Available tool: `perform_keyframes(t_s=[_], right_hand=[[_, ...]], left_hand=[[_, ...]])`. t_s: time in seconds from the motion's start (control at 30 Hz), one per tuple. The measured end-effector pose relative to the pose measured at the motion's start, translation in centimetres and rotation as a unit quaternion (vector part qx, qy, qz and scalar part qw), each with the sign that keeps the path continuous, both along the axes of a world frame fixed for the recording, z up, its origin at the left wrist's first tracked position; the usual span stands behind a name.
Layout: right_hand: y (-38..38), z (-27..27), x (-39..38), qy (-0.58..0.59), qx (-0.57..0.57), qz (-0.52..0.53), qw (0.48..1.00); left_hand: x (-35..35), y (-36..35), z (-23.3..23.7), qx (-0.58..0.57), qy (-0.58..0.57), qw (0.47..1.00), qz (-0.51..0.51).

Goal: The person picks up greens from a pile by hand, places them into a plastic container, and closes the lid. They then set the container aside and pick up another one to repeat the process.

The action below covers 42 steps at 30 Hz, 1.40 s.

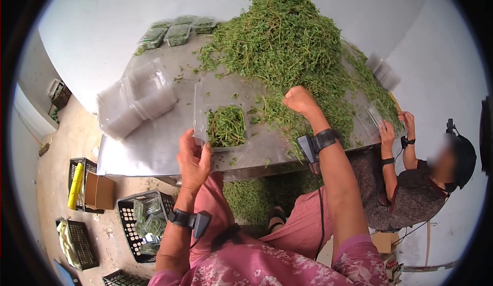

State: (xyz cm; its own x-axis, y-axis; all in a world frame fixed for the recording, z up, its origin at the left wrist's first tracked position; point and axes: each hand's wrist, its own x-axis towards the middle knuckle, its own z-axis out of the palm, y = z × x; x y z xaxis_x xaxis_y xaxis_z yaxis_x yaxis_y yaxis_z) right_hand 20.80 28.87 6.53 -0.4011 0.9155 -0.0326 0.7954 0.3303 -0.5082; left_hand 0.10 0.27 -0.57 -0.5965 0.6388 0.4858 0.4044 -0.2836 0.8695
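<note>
A clear plastic clamshell box [245, 143] with its lid raised on the left stands on the metal table before me. Green leafy stems [226, 125] fill its base. My left hand [194, 158] grips the box at its near left corner, thumb and fingers on either side of the plastic. To the right, my right hand [302, 101] is closed in a fist above the front of a big heap of the same greens [287, 39]. Whatever that fist holds, if anything, is hidden.
Stacked plastic boxes [136, 98] stand at the table's left, and several filled boxes [178, 34] at the back left. A co-worker [411, 193] on the right handles a clear box [374, 114]. Black crates [123, 211] sit on the floor at left; the metal table [128, 157] ends near my legs.
</note>
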Motion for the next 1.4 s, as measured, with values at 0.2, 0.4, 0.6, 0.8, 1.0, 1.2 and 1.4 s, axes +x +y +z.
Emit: perform_keyframes(t_s=[0.2,0.4,0.6,0.8,1.0,1.2,1.4], right_hand=[[-0.6,0.2,-1.1,-0.052,0.013,0.001,0.999],[-1.0,-1.8,-2.5,-0.088,0.029,0.008,0.996],[-1.5,-1.0,-2.5,-0.063,0.044,0.017,0.997],[-1.6,2.6,-1.6,0.014,-0.02,0.023,0.999],[-1.7,2.9,-0.9,0.077,-0.104,0.042,0.991],[-2.2,2.9,-0.7,0.105,-0.151,0.059,0.981],[-2.4,1.3,-1.3,0.027,-0.108,0.096,0.989]], left_hand=[[-0.2,0.0,-0.3,-0.006,-0.002,1.0,0.0],[-0.2,0.1,-0.5,-0.003,0.012,1.0,0.007],[-0.2,0.0,-0.2,-0.01,0.006,1.0,0.007],[-0.1,0.0,-0.1,-0.013,0.013,1.0,0.011],[-0.1,-0.1,0.0,-0.013,0.01,1.0,0.013],[-0.2,0.1,-0.4,-0.006,0.012,1.0,0.011],[-0.2,0.1,-0.3,-0.007,0.016,1.0,0.014]])
